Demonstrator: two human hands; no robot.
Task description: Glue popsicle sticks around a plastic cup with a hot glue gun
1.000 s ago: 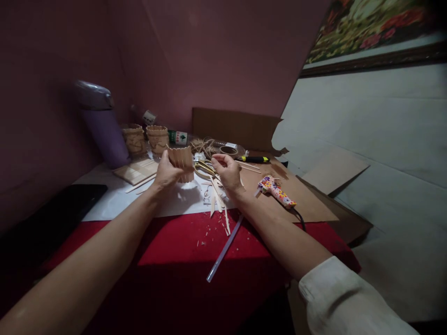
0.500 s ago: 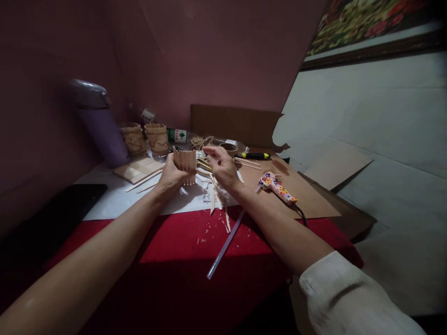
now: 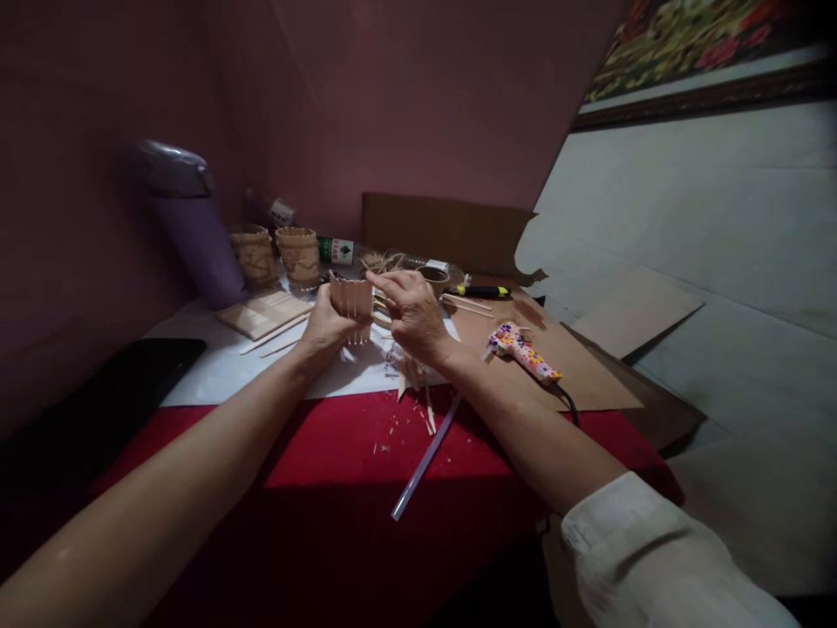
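Observation:
A small cup of upright wooden craft sticks (image 3: 353,301) is held over the white paper (image 3: 215,375). My left hand (image 3: 322,327) is closed around its left side, with the thumb across the front. Beside the cup's right edge is my right hand (image 3: 417,318); its index finger is stretched out to the rim, while the other fingers are partly bent and partly hidden. I make out nothing in it. Gold-handled scissors (image 3: 381,310) lie behind, partly covered by the right hand. Under that hand are wood slivers (image 3: 411,375).
Two finished-looking stick cups (image 3: 299,258) stand back left beside a purple bottle (image 3: 196,235). Loose craft sticks (image 3: 265,312) lie in front of them. On the cardboard (image 3: 588,384) are a flower-patterned glue gun (image 3: 523,351) and a yellow-black utility knife (image 3: 484,291). A clear glue stick (image 3: 425,458) juts forward.
My right hand has moved slightly left and its index fingertip now reaches the cup's rim. The left hand keeps its hold on the cup. The whole view has shifted slightly.

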